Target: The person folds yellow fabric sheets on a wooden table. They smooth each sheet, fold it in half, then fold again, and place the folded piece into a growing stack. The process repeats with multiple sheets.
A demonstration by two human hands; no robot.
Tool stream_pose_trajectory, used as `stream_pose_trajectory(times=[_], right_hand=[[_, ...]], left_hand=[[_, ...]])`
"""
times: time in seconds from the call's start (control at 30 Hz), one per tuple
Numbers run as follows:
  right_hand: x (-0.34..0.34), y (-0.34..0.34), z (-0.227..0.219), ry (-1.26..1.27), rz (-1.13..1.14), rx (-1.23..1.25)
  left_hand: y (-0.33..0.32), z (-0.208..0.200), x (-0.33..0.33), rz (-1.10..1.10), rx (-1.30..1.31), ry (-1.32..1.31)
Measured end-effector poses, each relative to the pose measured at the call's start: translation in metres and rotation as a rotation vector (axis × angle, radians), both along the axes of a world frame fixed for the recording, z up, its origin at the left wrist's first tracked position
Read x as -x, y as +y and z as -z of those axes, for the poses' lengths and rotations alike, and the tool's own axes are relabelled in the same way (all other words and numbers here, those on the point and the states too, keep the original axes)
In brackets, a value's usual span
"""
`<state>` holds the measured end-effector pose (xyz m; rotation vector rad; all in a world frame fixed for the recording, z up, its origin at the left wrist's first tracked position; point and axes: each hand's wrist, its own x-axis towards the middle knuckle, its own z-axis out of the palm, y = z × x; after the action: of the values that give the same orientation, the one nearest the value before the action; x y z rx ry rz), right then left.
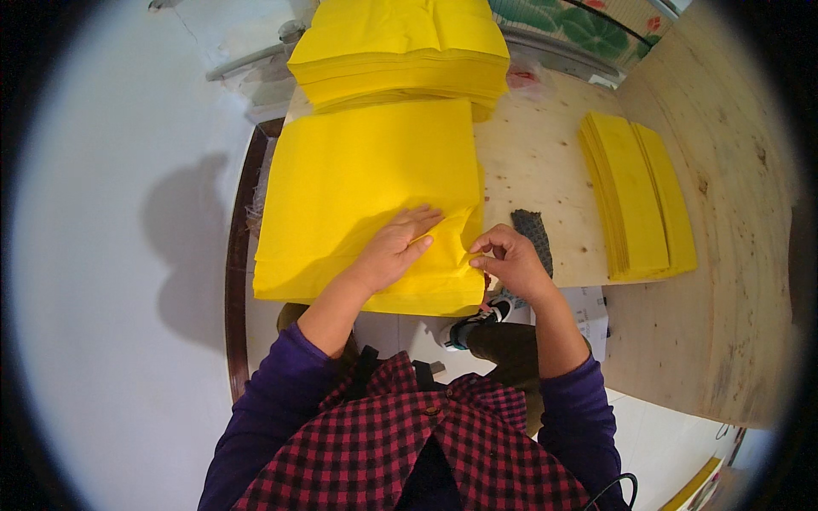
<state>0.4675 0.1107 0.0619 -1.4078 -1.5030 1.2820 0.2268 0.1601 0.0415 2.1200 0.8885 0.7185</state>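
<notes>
Pinching a rectangular yellow fabric sheet [366, 162] by its right edge, my right hand [511, 258] curls, left hand [392, 249] flat atop.

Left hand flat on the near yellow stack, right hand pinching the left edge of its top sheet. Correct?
Not quite: the head view shows the right hand pinching the right edge of the top sheet, not the left. The left hand is flat on the near yellow stack.
</notes>
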Motion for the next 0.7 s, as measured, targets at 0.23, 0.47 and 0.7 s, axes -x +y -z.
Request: stream_pose_trajectory(times=[0.23,0.47,0.7], right_hand=[[0.0,0.007,-0.003,-0.05,-0.019,-0.048],[0.001,0.016,-0.007,-0.172,-0.087,-0.195],[0.003,0.024,-0.021,-0.238,-0.147,-0.287]], left_hand=[[0.001,-0.001,-0.001,-0.001,-0.006,-0.007],[0.001,0.0,0.001,0.007,-0.015,-0.013],[0.002,0.002,0.002,0.021,-0.034,-0.003]])
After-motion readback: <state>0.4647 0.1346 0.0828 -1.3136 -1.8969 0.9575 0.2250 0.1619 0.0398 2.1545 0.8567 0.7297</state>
